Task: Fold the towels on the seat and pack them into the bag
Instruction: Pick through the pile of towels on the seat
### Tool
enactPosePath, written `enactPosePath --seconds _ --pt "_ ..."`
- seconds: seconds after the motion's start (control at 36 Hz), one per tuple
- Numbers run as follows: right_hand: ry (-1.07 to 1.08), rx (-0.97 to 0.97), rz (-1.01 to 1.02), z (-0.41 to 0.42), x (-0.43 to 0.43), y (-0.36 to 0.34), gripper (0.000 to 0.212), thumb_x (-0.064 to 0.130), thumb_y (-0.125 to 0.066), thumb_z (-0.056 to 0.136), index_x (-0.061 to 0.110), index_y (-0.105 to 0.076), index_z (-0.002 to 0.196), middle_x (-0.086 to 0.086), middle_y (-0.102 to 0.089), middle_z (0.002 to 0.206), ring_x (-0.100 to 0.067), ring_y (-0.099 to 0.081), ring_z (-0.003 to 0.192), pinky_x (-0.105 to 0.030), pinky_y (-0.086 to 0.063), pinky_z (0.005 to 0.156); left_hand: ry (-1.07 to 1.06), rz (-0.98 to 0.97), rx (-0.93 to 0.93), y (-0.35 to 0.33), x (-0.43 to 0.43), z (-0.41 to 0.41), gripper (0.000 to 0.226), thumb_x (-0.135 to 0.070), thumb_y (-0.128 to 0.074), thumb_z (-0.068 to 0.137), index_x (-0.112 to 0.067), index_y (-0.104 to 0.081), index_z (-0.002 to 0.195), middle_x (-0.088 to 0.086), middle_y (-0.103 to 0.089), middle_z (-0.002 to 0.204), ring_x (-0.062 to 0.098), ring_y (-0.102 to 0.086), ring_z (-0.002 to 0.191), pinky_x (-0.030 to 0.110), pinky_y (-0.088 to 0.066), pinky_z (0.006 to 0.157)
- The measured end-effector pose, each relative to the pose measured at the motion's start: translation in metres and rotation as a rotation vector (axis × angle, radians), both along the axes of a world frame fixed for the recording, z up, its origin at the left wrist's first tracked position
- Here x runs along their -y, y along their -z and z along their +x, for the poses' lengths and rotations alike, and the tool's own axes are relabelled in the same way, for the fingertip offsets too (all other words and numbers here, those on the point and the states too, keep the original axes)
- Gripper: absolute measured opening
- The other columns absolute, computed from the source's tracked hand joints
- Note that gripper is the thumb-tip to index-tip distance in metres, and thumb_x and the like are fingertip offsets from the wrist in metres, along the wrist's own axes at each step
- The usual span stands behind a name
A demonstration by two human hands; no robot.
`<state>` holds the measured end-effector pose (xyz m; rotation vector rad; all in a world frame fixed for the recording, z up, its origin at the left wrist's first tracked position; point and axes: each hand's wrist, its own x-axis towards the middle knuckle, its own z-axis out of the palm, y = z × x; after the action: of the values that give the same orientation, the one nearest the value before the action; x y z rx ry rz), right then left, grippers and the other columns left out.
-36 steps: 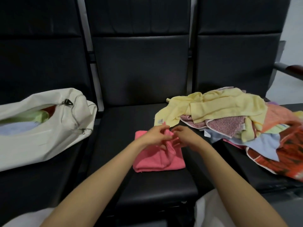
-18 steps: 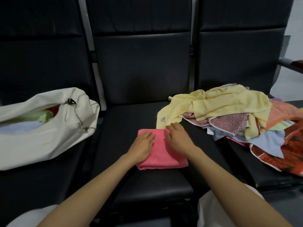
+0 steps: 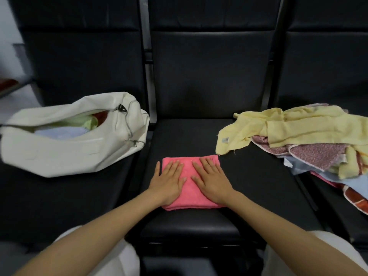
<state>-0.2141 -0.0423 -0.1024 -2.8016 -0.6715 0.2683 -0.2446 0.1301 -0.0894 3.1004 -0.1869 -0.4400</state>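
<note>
Both of our hands lie flat on the folded pink towel point(image 3: 189, 193), which sits near the front edge of the middle seat point(image 3: 189, 136). Our left hand point(image 3: 169, 183) covers the towel's left half and our right hand point(image 3: 211, 181) covers its right half, side by side, with a strip of pink showing between them. The fingers point(image 3: 176, 166) are straight and slightly spread, pressing down on the cloth and grasping nothing. The two thumbs almost meet in the middle, and the left little finger lies along the towel's left edge. On the left seat point(image 3: 59, 196) a cream bag point(image 3: 69, 156) lies on its side, its zip open, and we can see pale blue, green and a bit of red cloth inside. A loose heap of towels point(image 3: 318, 158) covers the right seat and spills onto the right part of the middle seat. A yellow towel point(image 3: 288, 128) is on top, with a speckled pink one, a pale blue one and an orange-red one under it. One corner of the yellow towel comes down just beside the far right corner of the pink towel; we cannot tell whether they touch. Our pale trousers point(image 3: 111, 255) show at the bottom edge.
</note>
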Motion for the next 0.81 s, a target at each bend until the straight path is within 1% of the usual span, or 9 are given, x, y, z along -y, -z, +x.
enactPosePath --seconds 0.11,0.22,0.28,0.36,0.44,0.53,0.58,0.69,0.81 --pt "-0.028 0.001 0.004 0.002 -0.003 -0.001 0.086 0.066 0.008 0.078 0.028 -0.005 0.155 -0.001 0.004 0.162 -0.017 0.010 0.148 -0.030 0.014 0.114 -0.024 -0.036 -0.030 -0.001 -0.007 0.000 0.059 -0.044 -0.007 0.103 -0.018 0.010 0.153 -0.002 0.013 0.161 0.013 0.014 0.147 0.047 0.016 0.117" --pt "0.036 0.027 0.061 0.005 0.005 -0.003 0.062 0.051 -0.025 0.101 0.027 -0.006 0.155 -0.001 -0.001 0.162 -0.017 0.000 0.149 -0.036 0.000 0.119 -0.019 -0.160 -0.019 0.000 -0.009 0.003 0.059 -0.044 -0.014 0.104 -0.018 0.003 0.154 -0.001 0.008 0.162 0.014 0.011 0.148 0.044 0.014 0.116" --pt "0.129 0.082 0.156 0.005 0.008 -0.008 0.069 0.050 -0.040 0.098 0.023 -0.010 0.154 -0.007 -0.015 0.159 -0.023 -0.013 0.146 -0.041 -0.016 0.118 -0.011 -0.264 -0.037 -0.007 -0.013 0.009 0.056 -0.037 -0.025 0.104 -0.018 -0.008 0.154 0.002 0.001 0.162 0.017 0.002 0.149 0.040 0.006 0.118" --pt "0.330 0.063 0.200 0.010 0.015 -0.019 0.075 0.052 -0.057 0.089 0.012 -0.028 0.145 -0.013 -0.033 0.142 -0.029 -0.030 0.132 -0.042 -0.034 0.107 -0.112 -0.511 0.042 -0.021 -0.025 0.015 0.048 -0.018 -0.050 0.097 -0.011 -0.039 0.144 0.010 -0.028 0.152 0.025 -0.026 0.142 0.029 -0.019 0.115" --pt "0.437 -0.123 0.021 0.022 0.025 -0.025 0.075 0.066 -0.059 0.080 0.009 -0.048 0.127 -0.014 -0.040 0.131 -0.029 -0.033 0.125 -0.038 -0.036 0.099 -0.299 -0.443 0.104 -0.028 -0.039 0.015 0.045 -0.022 -0.063 0.088 -0.010 -0.049 0.129 0.012 -0.040 0.134 0.029 -0.035 0.128 0.031 -0.031 0.106" --pt "0.435 -0.244 -0.022 0.030 0.034 -0.021 0.063 0.075 -0.060 0.071 0.016 -0.064 0.094 -0.012 -0.049 0.119 -0.028 -0.036 0.120 -0.035 -0.032 0.084 -0.404 -0.271 -0.124 -0.030 -0.044 0.014 0.058 -0.046 -0.064 0.086 -0.007 -0.052 0.128 0.015 -0.044 0.135 0.031 -0.036 0.128 0.034 -0.034 0.105" --pt "0.428 -0.269 -0.010 0.029 0.035 -0.019 0.058 0.075 -0.062 0.069 0.018 -0.065 0.079 -0.010 -0.052 0.114 -0.027 -0.038 0.118 -0.033 -0.030 0.081 -0.447 -0.343 -0.221 -0.030 -0.043 0.015 0.061 -0.050 -0.067 0.083 -0.006 -0.057 0.124 0.013 -0.052 0.131 0.029 -0.045 0.124 0.033 -0.039 0.102" --pt "0.413 -0.272 -0.007 0.024 0.031 -0.026 0.052 0.064 -0.064 0.077 0.014 -0.062 0.091 -0.011 -0.047 0.118 -0.027 -0.037 0.120 -0.033 -0.035 0.088 -0.523 -0.609 -0.258 -0.026 -0.039 0.014 0.026 -0.032 -0.077 0.079 -0.013 -0.058 0.081 0.003 -0.061 0.102 0.017 -0.057 0.093 0.025 -0.044 0.077" --pt "0.385 -0.279 0.000 0.020 0.024 -0.028 0.043 0.053 -0.060 0.086 0.013 -0.057 0.102 -0.011 -0.046 0.123 -0.029 -0.037 0.123 -0.033 -0.036 0.089 -0.514 -0.773 -0.206 -0.028 -0.034 0.012 0.019 -0.018 -0.072 0.083 -0.020 -0.055 0.076 -0.004 -0.061 0.089 0.006 -0.057 0.078 0.017 -0.042 0.063"
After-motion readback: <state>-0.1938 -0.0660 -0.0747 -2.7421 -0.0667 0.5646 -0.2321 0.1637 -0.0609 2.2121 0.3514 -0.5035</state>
